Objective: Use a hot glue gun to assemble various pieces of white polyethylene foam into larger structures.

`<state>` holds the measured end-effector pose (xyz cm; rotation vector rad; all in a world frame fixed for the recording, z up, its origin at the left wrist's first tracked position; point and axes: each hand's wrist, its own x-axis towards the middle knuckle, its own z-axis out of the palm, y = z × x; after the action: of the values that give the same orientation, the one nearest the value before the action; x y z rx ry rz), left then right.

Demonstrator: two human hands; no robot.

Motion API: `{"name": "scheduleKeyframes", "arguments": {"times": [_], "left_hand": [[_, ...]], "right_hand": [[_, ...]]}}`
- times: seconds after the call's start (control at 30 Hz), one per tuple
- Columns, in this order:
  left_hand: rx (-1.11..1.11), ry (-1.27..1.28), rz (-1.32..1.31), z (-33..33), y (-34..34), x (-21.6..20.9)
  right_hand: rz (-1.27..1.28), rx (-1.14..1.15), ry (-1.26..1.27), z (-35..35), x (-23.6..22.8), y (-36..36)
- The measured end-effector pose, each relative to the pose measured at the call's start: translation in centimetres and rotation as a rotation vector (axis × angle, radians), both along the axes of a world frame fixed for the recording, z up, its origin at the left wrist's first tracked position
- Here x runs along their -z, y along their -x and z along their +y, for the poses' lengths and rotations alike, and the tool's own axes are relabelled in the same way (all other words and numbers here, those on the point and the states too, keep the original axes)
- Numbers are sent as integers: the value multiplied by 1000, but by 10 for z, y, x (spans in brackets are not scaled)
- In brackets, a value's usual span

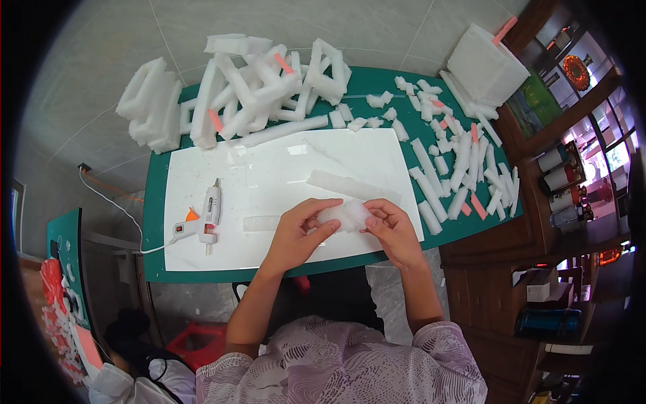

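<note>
Between my two hands is a small white foam piece (348, 214), held above the white sheet (269, 168) near its front edge. My left hand (306, 225) grips its left end with thumb and fingers. At the other end, my right hand (389, 229) pinches it. Just beyond my hands lies a long flat foam strip (353, 186), and a shorter foam strip (261, 223) lies left of my left hand. A white glue gun (212, 209) with an orange trigger rests farther left on the sheet, its cord running off the table's left edge.
Foam frames (249, 87), some with pink strips, are stacked at the back left of the green table (156, 222). Loose foam sticks (461, 158) and bits cover the right side. A foam block (484, 64) stands at the back right, beside a wooden cabinet (484, 246). A red stool (198, 343) is below left.
</note>
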<state>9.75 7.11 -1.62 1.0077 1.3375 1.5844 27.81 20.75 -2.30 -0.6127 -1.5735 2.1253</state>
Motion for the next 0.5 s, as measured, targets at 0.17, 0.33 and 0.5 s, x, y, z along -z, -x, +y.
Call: {"name": "scheduleKeyframes", "arguments": {"times": [0.17,0.33,0.5], "left_hand": [[4,-22,119,-1,2,0],[5,-39,206,1,1,1],[38,-3,170,2,2,4]], "right_hand": [[85,31,270,-13,2,6],[142,51,397,-22,5,7],[178,41,454,-22,7,4]]}}
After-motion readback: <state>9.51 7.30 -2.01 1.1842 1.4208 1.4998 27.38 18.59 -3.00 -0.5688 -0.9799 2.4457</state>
